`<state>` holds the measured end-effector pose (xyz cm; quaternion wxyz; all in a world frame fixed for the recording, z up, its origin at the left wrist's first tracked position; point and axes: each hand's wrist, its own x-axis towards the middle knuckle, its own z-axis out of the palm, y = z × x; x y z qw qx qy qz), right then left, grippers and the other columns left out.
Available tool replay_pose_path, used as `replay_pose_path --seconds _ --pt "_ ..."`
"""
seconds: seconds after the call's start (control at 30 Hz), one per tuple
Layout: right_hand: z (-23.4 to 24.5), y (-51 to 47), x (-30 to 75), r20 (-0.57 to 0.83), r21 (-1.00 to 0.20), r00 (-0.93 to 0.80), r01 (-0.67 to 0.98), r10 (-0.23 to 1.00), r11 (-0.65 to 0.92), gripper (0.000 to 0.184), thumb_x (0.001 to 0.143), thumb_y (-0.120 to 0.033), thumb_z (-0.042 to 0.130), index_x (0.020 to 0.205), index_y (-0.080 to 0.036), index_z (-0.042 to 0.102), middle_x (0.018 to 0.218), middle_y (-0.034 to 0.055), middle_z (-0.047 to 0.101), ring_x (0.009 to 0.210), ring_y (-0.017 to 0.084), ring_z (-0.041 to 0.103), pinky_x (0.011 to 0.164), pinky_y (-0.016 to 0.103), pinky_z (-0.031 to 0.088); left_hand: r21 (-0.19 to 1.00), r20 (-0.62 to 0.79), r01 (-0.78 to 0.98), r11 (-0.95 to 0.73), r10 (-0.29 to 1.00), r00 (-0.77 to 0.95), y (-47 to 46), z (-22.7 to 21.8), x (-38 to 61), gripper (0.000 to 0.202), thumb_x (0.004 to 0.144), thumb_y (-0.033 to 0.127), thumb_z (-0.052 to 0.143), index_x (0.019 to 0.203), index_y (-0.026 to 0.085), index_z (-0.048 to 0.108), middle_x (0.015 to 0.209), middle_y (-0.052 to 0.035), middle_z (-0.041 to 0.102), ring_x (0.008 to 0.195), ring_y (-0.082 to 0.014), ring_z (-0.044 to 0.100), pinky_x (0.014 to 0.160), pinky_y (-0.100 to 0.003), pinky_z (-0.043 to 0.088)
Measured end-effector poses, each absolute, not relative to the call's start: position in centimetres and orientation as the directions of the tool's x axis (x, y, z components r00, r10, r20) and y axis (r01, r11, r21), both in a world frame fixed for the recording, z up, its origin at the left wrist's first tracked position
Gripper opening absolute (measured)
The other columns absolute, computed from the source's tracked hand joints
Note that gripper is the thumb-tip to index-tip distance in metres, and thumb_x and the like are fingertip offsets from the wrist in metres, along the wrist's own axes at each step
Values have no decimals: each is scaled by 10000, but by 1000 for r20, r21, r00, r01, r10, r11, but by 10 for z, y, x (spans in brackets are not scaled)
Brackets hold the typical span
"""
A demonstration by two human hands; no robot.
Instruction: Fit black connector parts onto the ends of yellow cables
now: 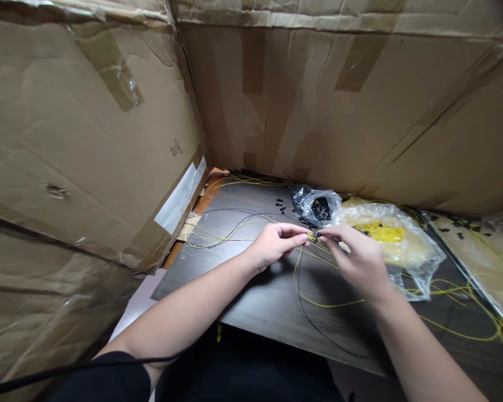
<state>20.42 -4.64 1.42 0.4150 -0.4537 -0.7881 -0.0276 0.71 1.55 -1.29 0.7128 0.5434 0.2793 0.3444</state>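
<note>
Above the dark tabletop [251,290] my two hands meet almost fingertip to fingertip. My left hand [279,244] is closed in a pinch on the end of a thin yellow cable; a small yellowish tip shows at its fingers. Between the thumb and fingers of my right hand [358,258] is a small black piece [317,235], close to that tip; whether the two touch I cannot tell. A yellow cable [318,304] and a black cable [308,318] loop down below the hands. More thin cables [230,231] trail off to the left.
A clear bag of small black pieces [321,207] lies beyond the hands. Right of it is a clear bag of yellow pieces [379,230]. Loose black pieces [280,202] and yellow cable loops [486,329] lie on the table. Cardboard walls [285,111] enclose the left and back.
</note>
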Motion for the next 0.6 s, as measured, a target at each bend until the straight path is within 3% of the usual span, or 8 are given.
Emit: replay_pose_path --seconds 0.13,0.27,0.4,0.6 --pt "4 -54 198 712 -345 -204 732 671 588 149 942 -112 600 1055 -197 650 962 59 712 873 178 677 806 310 537 970 -39 -173 170 814 580 12 -10 8 505 716 435 828 1097 114 741 856 -85 756 557 -66 529 471 -189 310" --pt "-1 -54 193 705 -394 -179 706 686 589 167 936 -87 599 1051 -200 645 957 55 704 865 174 675 798 311 541 969 -47 -175 177 819 572 8 -7 10 438 701 395 846 1028 117 755 873 -97 769 730 -137 672 605 -211 453" --pt "-3 -57 190 731 -410 -138 694 669 592 187 920 -72 621 1057 -196 652 954 51 706 870 170 682 810 306 544 967 -1 -213 143 832 555 6 -7 11 380 687 377 860 945 115 768 846 -81 772 786 -155 705 797 -274 531" --pt "-3 -60 193 748 -394 -136 697 650 599 211 901 -66 653 1069 -193 662 970 52 715 887 167 688 833 310 552 979 56 -196 55 853 519 4 -7 11 352 712 378 846 935 115 772 875 -93 777 798 -167 717 831 -302 552"
